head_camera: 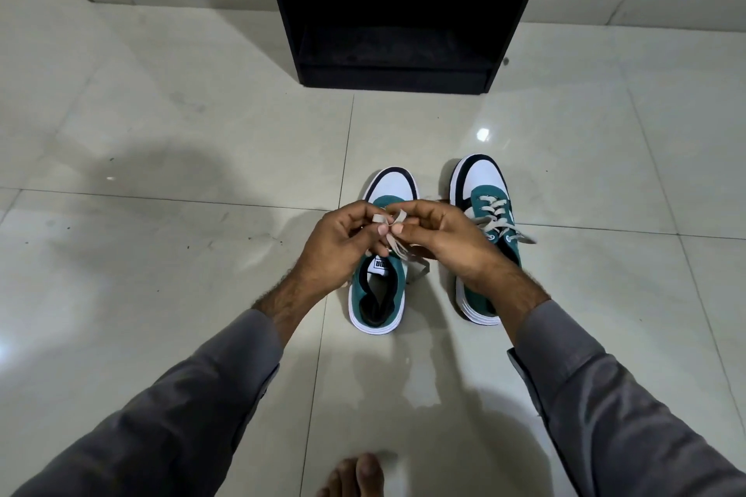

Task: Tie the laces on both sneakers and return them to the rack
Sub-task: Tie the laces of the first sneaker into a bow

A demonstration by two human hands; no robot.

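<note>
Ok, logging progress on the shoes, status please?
Left hand and right hand both pinching beige laces over left green-and-white sneaker. Right sneaker laces loose. Black rack ahead, floor path open.

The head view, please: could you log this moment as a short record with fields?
left hand: pinching a lace loop
right hand: pinching the other lace loop
left sneaker: on the floor, bow being formed
right sneaker: on the floor beside it, laces loose
rack: black, beyond the sneakers, no shoes visible inside
</note>
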